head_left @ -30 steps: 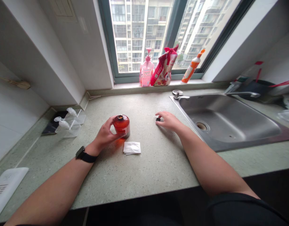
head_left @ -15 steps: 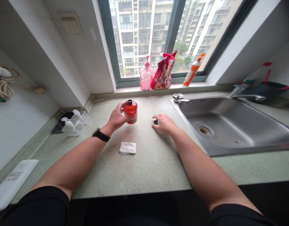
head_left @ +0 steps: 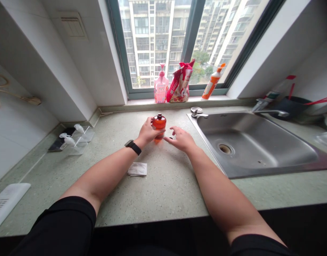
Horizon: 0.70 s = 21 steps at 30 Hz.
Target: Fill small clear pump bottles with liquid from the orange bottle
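Note:
My left hand (head_left: pixel 147 131) is wrapped round an amber-red bottle (head_left: pixel 159 122) with an open dark neck, held upright over the counter. To its right, my right hand (head_left: pixel 181 138) has its thumb and fingers apart, with the thumb tip close to the bottle's lower side. A small black cap (head_left: pixel 171 138) shows between that thumb and the fingers, lying on the counter; it is partly hidden. Nearer to me lies a folded white tissue (head_left: pixel 137 169).
A steel sink (head_left: pixel 259 142) is set into the counter on the right. On the sill stand a pink pump bottle (head_left: pixel 161 87), a red bag (head_left: pixel 180 83) and an orange-white bottle (head_left: pixel 212 84). Two pump tops in a clear holder (head_left: pixel 79 145) are at left.
My left hand has carried the bottle to the right, close to my right hand. My right hand has opened away from the black cap, which now lies behind its thumb.

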{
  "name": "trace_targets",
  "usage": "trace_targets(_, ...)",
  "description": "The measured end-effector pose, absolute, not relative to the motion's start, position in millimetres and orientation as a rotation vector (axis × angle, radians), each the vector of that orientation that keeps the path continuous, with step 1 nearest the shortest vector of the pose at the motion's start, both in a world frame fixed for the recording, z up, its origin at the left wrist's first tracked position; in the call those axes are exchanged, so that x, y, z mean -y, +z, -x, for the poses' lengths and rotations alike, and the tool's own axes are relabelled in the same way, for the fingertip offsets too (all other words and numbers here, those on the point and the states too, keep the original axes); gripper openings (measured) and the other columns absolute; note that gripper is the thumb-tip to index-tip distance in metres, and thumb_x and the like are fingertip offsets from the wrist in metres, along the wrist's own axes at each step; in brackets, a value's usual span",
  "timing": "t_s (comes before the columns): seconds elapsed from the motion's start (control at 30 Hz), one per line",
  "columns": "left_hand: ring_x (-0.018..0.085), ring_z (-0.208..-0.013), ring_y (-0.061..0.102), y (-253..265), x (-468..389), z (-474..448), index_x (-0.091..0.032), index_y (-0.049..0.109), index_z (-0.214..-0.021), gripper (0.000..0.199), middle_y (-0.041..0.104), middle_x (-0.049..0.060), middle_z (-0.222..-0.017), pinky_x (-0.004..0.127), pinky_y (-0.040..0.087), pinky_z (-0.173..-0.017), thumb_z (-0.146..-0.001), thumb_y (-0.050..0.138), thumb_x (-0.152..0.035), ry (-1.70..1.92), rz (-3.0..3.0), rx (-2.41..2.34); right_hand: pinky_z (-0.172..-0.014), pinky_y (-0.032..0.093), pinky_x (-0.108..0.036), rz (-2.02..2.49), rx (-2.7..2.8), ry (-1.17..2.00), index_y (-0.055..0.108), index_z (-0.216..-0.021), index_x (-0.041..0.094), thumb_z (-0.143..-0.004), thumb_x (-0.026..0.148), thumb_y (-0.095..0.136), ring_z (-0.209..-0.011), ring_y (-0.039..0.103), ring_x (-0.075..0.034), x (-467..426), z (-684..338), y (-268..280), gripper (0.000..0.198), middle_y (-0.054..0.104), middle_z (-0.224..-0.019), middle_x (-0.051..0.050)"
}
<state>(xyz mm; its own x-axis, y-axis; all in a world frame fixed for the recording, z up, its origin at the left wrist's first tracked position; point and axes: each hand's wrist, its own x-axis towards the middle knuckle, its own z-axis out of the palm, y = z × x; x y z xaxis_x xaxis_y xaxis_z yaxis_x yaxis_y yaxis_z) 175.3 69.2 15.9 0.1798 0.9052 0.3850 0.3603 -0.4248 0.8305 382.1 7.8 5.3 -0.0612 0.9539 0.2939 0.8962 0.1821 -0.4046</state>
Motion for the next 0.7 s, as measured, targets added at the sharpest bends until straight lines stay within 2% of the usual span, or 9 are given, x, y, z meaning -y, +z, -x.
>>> trace_targets(0.17,0.031,-0.12,0.072,9.6,-67.8,-171.3,-0.021,0.058,-0.132,0.075,0.072,0.015,-0.135,0.046,0.057,-0.104,-0.073,0.099,-0.042,1.188,-1.988,-1.191,-0.074,0.048,-0.036,1.627,1.777,0.044,0.066,-0.12,0.024,-0.09,0.053,0.071,-0.088,0.073,-0.027,-6.4,-381.2,10.4,0.042,0.078,-0.097,-0.006)
trace_targets(0.3,0.035,-0.129,0.068,16.0,-59.0,-149.7,-0.017,0.051,-0.145,0.088,0.067,0.021,-0.143,0.05,0.056,-0.108,-0.077,0.098,-0.047,1.198,-2.209,-1.155,-0.07,0.047,-0.035,1.438,1.613,-0.036,0.067,-0.096,0.024,-0.095,0.049,0.061,-0.074,0.07,-0.024,-0.9,-378.2,16.4,0.025,0.074,-0.078,-0.003)
trace_targets(0.37,0.034,-0.127,0.069,28.2,-48.9,-125.9,-0.018,0.051,-0.146,0.08,0.068,0.02,-0.14,0.051,0.056,-0.109,-0.085,0.09,-0.051,1.257,-2.353,-1.148,-0.069,0.048,-0.035,1.317,1.597,-0.084,0.065,-0.083,0.025,-0.098,0.047,0.058,-0.068,0.068,-0.022,4.6,-373.0,19.1,0.027,0.071,-0.071,-0.002)
trace_targets(0.47,0.029,-0.122,0.069,56.1,-25.5,-71.3,-0.022,0.056,-0.141,0.053,0.072,0.013,-0.131,0.049,0.054,-0.112,-0.1,0.073,-0.052,1.447,-2.552,-1.154,-0.069,0.051,-0.035,1.085,1.711,-0.122,0.066,-0.08,0.026,-0.099,0.043,0.06,-0.065,0.067,-0.02,16.3,-358.2,21.7,0.027,0.07,-0.068,-0.002)
trace_targets(0.53,0.028,-0.121,0.067,73.7,-6.6,-24.6,-0.023,0.057,-0.139,0.049,0.071,0.01,-0.128,0.05,0.051,-0.114,-0.102,0.07,-0.051,1.629,-2.618,-1.3,-0.069,0.052,-0.035,1.001,1.812,-0.081,0.068,-0.082,0.026,-0.1,0.041,0.061,-0.065,0.067,-0.02,25.2,-344.5,21.9,0.025,0.072,-0.069,-0.003)
trace_targets(0.63,0.027,-0.115,0.066,84.3,19.3,51.7,-0.023,0.059,-0.131,0.043,0.069,0.009,-0.124,0.048,0.051,-0.112,-0.099,0.072,-0.048,1.853,-2.432,-1.763,-0.072,0.055,-0.038,0.971,1.987,0.075,0.069,-0.082,0.027,-0.103,0.04,0.056,-0.069,0.068,-0.022,36.3,-324.0,19.6,0.028,0.075,-0.075,-0.006)
trace_targets(0.7,0.026,-0.106,0.067,77.8,32.0,98.4,-0.023,0.06,-0.118,0.032,0.068,0.005,-0.107,0.049,0.051,-0.111,-0.099,0.069,-0.047,1.852,-2.191,-2.117,-0.074,0.056,-0.039,0.954,2.102,0.177,0.07,-0.081,0.028,-0.104,0.041,0.054,-0.072,0.069,-0.023,39.7,-314.6,16.4,0.031,0.076,-0.078,-0.007)
